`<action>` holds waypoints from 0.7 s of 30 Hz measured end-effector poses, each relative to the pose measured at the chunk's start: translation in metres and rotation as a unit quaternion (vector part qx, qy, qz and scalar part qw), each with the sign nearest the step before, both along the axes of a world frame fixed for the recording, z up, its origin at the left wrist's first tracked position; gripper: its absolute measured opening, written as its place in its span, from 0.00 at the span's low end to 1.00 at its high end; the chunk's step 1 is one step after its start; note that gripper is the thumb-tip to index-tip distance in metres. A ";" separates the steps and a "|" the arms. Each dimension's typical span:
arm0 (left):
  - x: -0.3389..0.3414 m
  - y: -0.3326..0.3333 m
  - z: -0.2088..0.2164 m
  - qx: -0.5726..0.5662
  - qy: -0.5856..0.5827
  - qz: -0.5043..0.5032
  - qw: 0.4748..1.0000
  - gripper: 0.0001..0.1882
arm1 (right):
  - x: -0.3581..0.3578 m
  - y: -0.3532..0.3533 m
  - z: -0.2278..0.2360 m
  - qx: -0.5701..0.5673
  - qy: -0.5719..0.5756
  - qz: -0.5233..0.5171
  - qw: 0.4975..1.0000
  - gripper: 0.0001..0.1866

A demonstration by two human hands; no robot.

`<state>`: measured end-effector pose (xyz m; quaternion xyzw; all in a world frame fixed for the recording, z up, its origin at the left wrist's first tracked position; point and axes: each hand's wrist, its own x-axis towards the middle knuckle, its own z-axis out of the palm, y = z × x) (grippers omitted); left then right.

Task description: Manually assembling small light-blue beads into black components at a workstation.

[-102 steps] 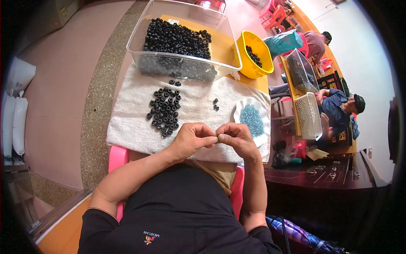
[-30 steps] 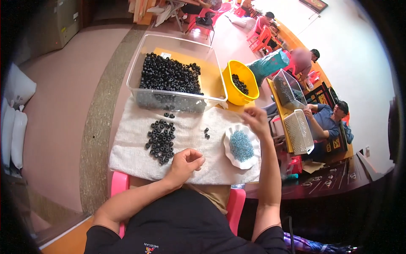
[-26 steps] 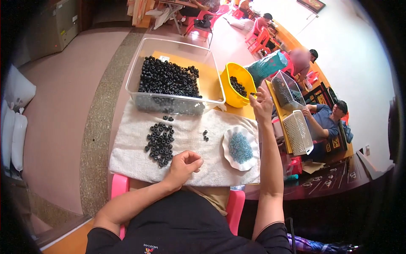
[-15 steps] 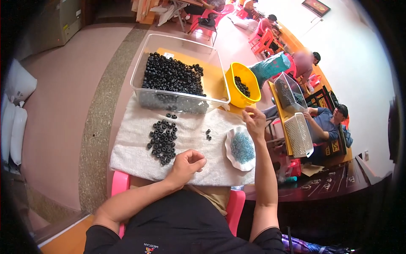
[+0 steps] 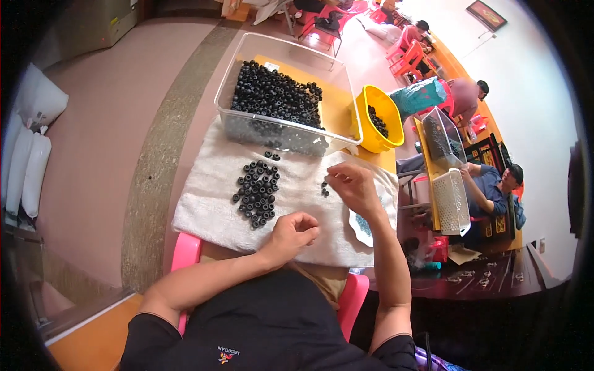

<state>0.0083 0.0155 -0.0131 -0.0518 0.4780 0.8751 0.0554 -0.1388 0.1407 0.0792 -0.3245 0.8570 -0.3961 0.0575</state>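
Observation:
A loose cluster of black ring-like parts lies on a white towel. To its lower right, my left hand hovers with curled fingers, thumb and forefinger tips close together; anything between them is too small to make out. My right hand is held in a pinch right beside a few small black pieces on the towel, and what its fingertips hold is hidden. Beneath the right wrist is a white wavy-rimmed dish of small bluish pieces, partly covered by the arm.
Behind the towel stands a large clear bin holding many black parts. A yellow tub with more sits to its right. Farther right, a person works by a white perforated basket and another clear bin.
My right hand has moved left, from just below the yellow tub to the few small black pieces, and now covers part of the dish. My left hand keeps nearly the same pose.

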 end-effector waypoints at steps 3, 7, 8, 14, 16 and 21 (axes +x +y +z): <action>-0.001 0.001 0.001 -0.043 0.002 -0.013 0.999 0.06 | 0.008 -0.019 -0.005 0.047 0.000 0.047 0.998 0.07; -0.001 0.001 -0.002 -0.058 0.005 -0.006 0.998 0.07 | 0.013 -0.040 0.004 0.036 0.058 0.101 0.993 0.07; 0.000 0.001 -0.002 -0.043 0.010 0.002 0.999 0.06 | 0.012 -0.045 0.012 0.023 0.068 0.104 0.992 0.07; 0.001 0.003 -0.005 -0.037 0.029 0.002 0.999 0.07 | 0.001 -0.064 0.035 0.045 0.067 0.117 0.990 0.07; 0.001 0.003 -0.007 -0.056 0.037 0.001 0.998 0.07 | 0.003 -0.074 0.028 0.104 0.071 0.141 0.982 0.08; 0.000 0.005 -0.001 -0.087 0.034 0.007 0.996 0.06 | -0.005 -0.077 -0.028 0.181 0.155 0.230 0.944 0.13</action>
